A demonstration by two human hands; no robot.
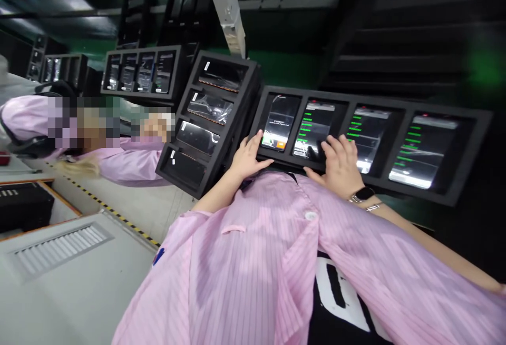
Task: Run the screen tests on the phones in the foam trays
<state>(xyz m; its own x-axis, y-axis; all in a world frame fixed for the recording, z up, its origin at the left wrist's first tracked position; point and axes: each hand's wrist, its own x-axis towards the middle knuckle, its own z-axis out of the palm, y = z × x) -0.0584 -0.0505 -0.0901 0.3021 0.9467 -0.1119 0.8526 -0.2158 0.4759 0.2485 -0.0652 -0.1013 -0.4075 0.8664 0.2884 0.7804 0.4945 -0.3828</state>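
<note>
Four phones lie side by side in a black foam tray [379,184], their screens lit; the second phone [314,129] and those to its right show lines of green text. My left hand [249,158] rests with fingers spread at the lower edge of the leftmost phone [279,122]. Over the lower right part of the second phone, my right hand [340,168] lies with its fingers on the glass, a watch on its wrist. Neither hand visibly grips anything. The right hand hides part of that phone's screen.
A second foam tray [177,113] with phones, some in plastic film, stands just left of my left hand. More black trays [138,94] stand beyond it. A co-worker's pink sleeve [130,163] lies at the left, beside a yellow-and-black floor stripe [110,210] and a grey vented panel [59,247].
</note>
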